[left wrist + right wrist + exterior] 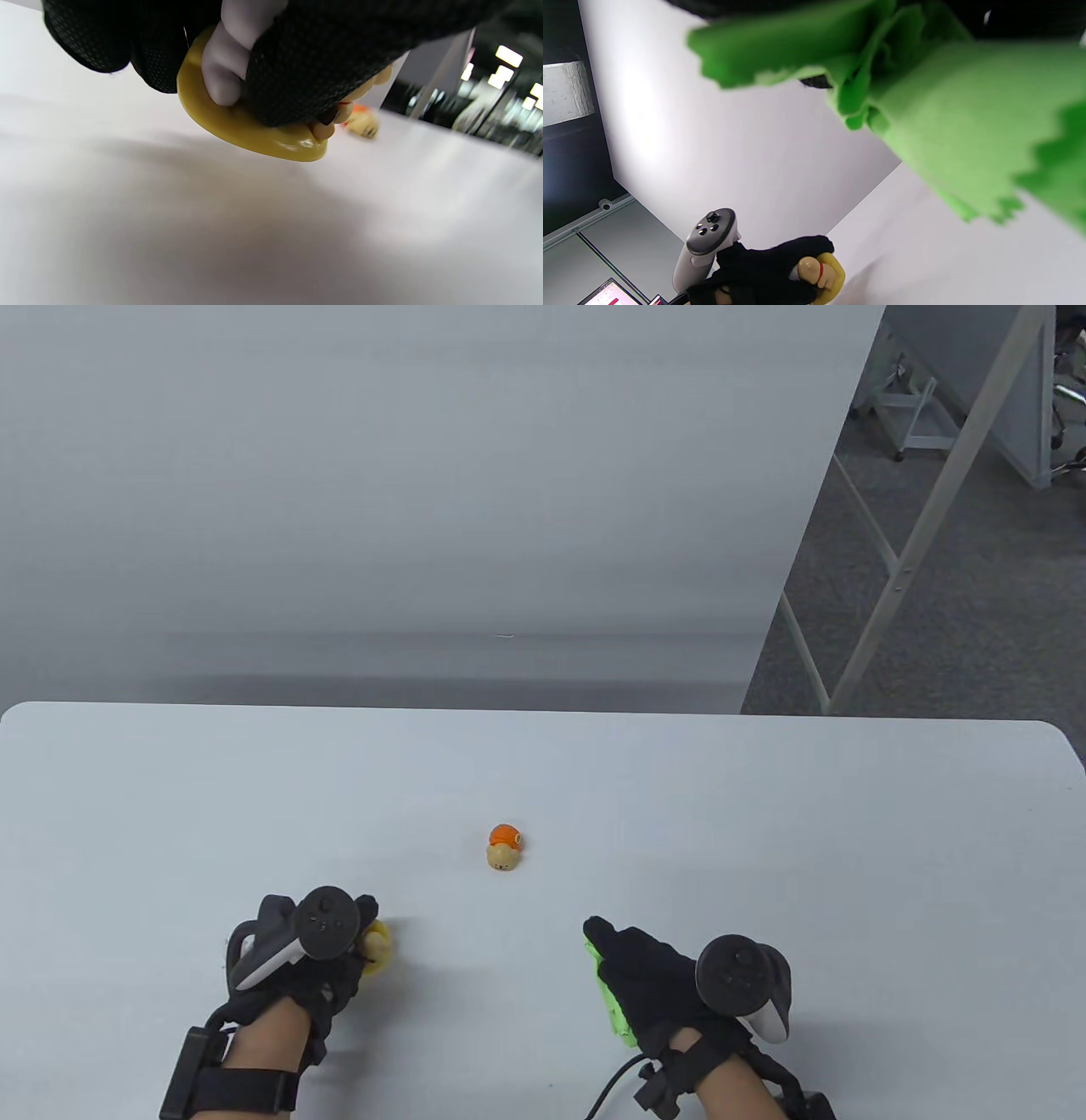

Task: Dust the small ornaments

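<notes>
My left hand [327, 954] grips a small yellow ornament [378, 948] at the table's front left. In the left wrist view the ornament [250, 127] hangs just above the table, its yellow base tilted, my fingers [305, 63] wrapped over it. The right wrist view shows it too [827, 271], in my left hand [763, 275]. My right hand [653, 976] holds a green cloth [612, 1001] under the palm at the front right; the cloth [950, 127] fills the right wrist view. An orange and tan ornament [504, 847] stands alone mid-table, also in the left wrist view [360, 120].
The white table [764, 814] ends at a far edge against a grey wall. Past its right corner is carpeted floor with a white metal frame [899, 560]. A cable [615, 1082] trails from my right wrist.
</notes>
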Available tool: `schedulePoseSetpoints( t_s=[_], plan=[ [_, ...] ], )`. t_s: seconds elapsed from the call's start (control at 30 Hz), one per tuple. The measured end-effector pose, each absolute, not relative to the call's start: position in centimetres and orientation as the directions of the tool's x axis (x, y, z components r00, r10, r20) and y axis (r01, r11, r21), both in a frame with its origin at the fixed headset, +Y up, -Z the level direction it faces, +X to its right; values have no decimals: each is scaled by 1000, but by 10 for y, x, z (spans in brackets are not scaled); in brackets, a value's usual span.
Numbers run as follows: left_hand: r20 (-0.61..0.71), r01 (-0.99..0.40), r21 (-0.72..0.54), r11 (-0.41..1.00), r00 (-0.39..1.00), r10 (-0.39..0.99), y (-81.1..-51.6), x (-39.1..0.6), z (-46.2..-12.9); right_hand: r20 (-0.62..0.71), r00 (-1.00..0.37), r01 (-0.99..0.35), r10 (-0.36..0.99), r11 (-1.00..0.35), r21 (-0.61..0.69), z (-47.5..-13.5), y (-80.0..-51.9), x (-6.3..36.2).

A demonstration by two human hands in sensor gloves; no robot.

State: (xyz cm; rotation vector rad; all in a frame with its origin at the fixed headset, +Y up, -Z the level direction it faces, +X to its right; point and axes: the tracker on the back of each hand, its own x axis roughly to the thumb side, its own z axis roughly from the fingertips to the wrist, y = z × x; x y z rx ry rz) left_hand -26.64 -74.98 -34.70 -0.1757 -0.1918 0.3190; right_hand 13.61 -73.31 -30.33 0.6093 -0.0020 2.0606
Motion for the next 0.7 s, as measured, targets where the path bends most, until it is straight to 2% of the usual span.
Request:
schedulePoseSetpoints(
  t_s=[0.03,0.1,0.2,0.3,0.4,0.5,0.7],
  plan=[
    [176,-363,-166,917,904,390,-743,-264,-344,420,-421,-805,804,-545,236,-303,-733,136],
    [207,-421,-97,902,878,432,-732,-258,-340,420,-418,-807,806,-542,236,-303,-733,136],
    [263,-428,-3,904,872,414,-717,-245,-332,415,-415,-815,810,-534,226,-303,-732,137],
    [305,-525,47,850,818,488,-712,-235,-325,411,-409,-824,815,-523,218,-303,-732,139],
    [353,-646,32,763,721,596,-717,-227,-321,404,-405,-831,820,-515,210,-303,-733,142],
    [355,-704,-92,704,637,684,-729,-216,-321,397,-406,-837,823,-509,201,-303,-734,144],
    [376,-731,-114,672,595,711,-740,-203,-317,387,-404,-849,829,-497,179,-304,-737,146]
  ],
)
